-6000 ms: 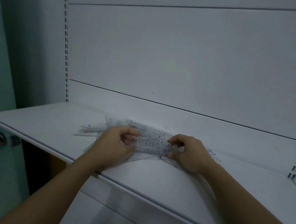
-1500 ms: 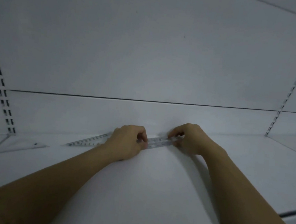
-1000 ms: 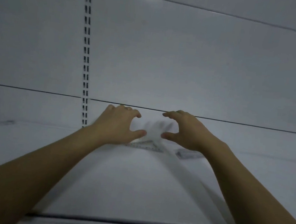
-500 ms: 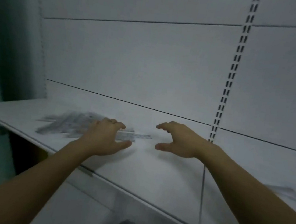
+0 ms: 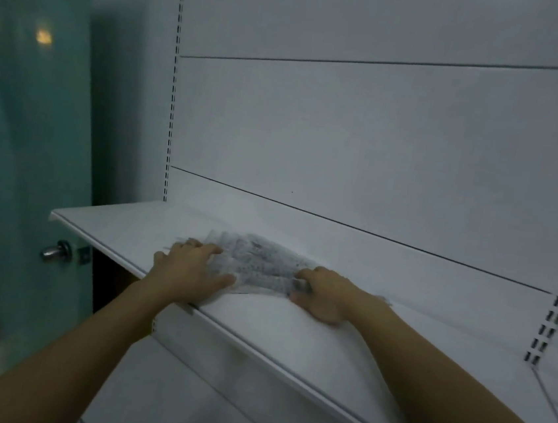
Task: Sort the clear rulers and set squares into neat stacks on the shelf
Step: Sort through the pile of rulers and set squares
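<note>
Both bare forearms reach forward over the front edge of the shelf (image 5: 114, 225). The left hand (image 5: 192, 271) lies palm down, fingers spread. The right hand (image 5: 324, 293) curls fingers and thumb round the right end of the pile of clear rulers (image 5: 258, 264).

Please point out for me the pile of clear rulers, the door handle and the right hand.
pile of clear rulers (image 5: 260, 261), head view, the printed middle of the pile.
door handle (image 5: 54, 251), head view, the round metal knob.
right hand (image 5: 324, 293), head view, the back of the hand.
</note>
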Available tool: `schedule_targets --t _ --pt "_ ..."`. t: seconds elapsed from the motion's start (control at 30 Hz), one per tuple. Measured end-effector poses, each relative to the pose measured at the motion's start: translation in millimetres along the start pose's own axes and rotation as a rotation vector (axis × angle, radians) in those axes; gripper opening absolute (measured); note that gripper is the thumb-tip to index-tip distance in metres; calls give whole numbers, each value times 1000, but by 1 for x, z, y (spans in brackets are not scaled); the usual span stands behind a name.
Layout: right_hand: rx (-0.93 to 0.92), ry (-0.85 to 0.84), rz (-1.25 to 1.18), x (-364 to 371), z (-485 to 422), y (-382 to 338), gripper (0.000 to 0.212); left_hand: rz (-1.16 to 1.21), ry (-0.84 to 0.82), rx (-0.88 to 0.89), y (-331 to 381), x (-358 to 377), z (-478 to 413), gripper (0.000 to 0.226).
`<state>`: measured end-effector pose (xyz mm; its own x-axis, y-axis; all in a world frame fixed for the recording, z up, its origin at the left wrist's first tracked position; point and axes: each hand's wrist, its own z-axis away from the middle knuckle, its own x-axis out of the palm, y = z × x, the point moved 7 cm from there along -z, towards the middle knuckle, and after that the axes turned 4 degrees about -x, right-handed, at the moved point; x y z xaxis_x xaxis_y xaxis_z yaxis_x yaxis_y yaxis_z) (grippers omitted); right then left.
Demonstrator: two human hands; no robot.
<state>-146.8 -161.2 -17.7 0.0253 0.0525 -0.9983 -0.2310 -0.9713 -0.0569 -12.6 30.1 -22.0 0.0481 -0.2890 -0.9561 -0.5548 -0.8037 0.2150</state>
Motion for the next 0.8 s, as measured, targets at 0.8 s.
schedule_targets --t 0.8 --pt "5 255 -212 -1 4 25 26 860 120 -53 -20 13 -49 45"
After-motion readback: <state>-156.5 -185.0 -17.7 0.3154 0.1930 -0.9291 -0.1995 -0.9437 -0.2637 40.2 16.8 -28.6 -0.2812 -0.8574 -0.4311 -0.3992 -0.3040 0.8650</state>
